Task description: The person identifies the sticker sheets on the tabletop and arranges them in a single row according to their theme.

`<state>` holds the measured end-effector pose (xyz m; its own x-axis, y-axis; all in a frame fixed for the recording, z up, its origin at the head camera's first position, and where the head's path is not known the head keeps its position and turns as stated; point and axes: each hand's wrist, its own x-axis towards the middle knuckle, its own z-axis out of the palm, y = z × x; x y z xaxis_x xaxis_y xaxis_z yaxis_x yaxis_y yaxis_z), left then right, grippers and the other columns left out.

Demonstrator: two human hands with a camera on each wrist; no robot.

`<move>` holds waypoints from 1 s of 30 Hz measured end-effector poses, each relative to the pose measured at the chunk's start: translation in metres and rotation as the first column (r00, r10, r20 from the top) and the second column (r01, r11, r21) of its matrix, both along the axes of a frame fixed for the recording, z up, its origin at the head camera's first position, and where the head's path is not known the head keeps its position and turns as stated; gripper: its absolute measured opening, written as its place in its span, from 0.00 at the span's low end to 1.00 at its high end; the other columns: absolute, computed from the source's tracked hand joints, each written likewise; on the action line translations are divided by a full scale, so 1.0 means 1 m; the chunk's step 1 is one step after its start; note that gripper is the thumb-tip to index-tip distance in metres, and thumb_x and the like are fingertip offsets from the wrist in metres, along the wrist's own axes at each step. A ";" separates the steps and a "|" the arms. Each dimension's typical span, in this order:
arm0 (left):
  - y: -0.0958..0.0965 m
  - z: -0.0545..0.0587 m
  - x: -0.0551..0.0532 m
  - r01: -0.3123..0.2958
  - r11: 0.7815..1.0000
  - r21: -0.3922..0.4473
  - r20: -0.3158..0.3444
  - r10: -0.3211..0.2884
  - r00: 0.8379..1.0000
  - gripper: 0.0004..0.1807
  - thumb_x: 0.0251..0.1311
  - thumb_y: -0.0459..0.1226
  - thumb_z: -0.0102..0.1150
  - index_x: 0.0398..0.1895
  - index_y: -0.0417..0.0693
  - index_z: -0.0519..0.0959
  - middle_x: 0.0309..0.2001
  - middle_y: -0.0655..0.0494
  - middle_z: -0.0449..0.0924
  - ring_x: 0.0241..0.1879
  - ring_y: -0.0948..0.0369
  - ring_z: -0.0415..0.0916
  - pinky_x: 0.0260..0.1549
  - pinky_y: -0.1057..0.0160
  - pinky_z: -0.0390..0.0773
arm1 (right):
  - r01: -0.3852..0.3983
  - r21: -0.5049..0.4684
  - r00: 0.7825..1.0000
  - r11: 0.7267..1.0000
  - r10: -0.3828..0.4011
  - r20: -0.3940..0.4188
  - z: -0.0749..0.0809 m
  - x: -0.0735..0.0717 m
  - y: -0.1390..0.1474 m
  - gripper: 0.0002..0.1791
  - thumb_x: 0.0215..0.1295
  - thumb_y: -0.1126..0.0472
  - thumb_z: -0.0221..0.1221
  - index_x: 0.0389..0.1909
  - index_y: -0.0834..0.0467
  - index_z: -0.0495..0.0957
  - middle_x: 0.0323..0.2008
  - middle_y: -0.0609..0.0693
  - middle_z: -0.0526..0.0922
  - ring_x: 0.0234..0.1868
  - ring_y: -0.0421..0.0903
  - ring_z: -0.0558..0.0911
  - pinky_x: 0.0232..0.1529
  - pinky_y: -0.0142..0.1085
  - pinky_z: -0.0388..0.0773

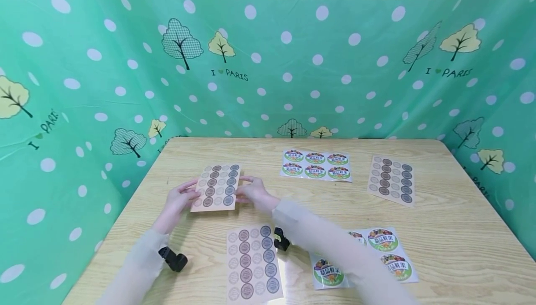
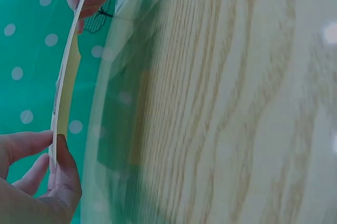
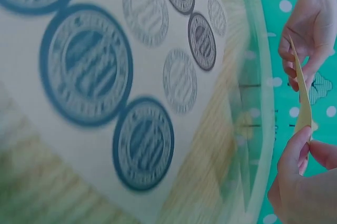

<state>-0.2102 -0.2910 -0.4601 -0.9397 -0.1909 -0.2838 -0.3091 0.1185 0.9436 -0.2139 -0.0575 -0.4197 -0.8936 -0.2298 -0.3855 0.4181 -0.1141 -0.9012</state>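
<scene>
Sleeves [image 1: 332, 249] foremost — fingers [image 1: 248, 191] pinch one sticker sheet [image 1: 216, 187] at opposite edges.

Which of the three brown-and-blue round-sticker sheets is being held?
The leftmost sheet, held at opposite sides by the left grip and right grip. The near sheet and the far-right sheet lie flat on the table.

I count, from my end, three seal sheets [image 1: 217, 186] [image 1: 253, 263] [image 1: 391, 180], each with twenty seals [image 1: 247, 291]; two fruit sheets [image 1: 316, 165] [image 1: 328, 272], the far one carrying six labels [image 1: 315, 158]; two black wrist mounts [image 1: 176, 260] [image 1: 282, 240]; one table [image 1: 326, 207]; one curtain [image 1: 293, 72].
</scene>
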 end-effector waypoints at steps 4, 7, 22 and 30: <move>-0.006 0.003 0.009 0.006 1.000 0.011 -0.008 -0.006 1.000 0.35 0.46 0.34 0.61 0.61 0.43 0.62 0.35 0.62 0.72 0.32 0.70 0.72 0.32 0.73 0.76 | -0.005 -0.012 1.000 1.000 0.005 0.005 -0.003 0.005 -0.008 0.31 0.48 0.78 0.55 0.57 0.62 0.64 0.33 0.58 0.79 0.25 0.44 0.79 0.37 0.38 0.79; -0.011 0.003 0.015 0.006 1.000 0.006 -0.008 -0.006 1.000 0.35 0.46 0.34 0.61 0.61 0.41 0.61 0.35 0.62 0.72 0.33 0.70 0.71 0.32 0.73 0.75 | -0.008 -0.025 1.000 1.000 0.008 0.015 -0.005 0.010 -0.014 0.33 0.47 0.78 0.55 0.58 0.62 0.63 0.33 0.58 0.79 0.24 0.45 0.80 0.36 0.37 0.79; -0.030 0.018 0.041 0.020 0.999 -0.042 0.033 -0.019 0.999 0.35 0.47 0.35 0.62 0.61 0.42 0.62 0.36 0.61 0.72 0.33 0.71 0.71 0.32 0.72 0.75 | -0.011 -0.068 0.999 0.998 0.013 0.039 -0.011 0.027 -0.041 0.34 0.45 0.79 0.55 0.58 0.61 0.63 0.32 0.58 0.78 0.27 0.47 0.80 0.34 0.38 0.79; -0.038 0.023 0.051 0.037 0.992 -0.117 0.045 -0.032 0.999 0.36 0.49 0.36 0.60 0.62 0.38 0.59 0.35 0.63 0.72 0.31 0.72 0.71 0.30 0.72 0.74 | 0.006 -0.085 0.998 0.996 0.000 0.068 -0.016 0.033 -0.054 0.33 0.44 0.80 0.55 0.56 0.61 0.65 0.31 0.57 0.79 0.29 0.50 0.81 0.34 0.40 0.79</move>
<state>-0.1589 -0.3292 -0.4370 -0.9337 -0.1934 -0.3012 -0.3426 0.2394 0.9085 -0.1812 -0.1116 -0.4357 -0.8667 -0.2619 -0.4246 0.4777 -0.1901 -0.8577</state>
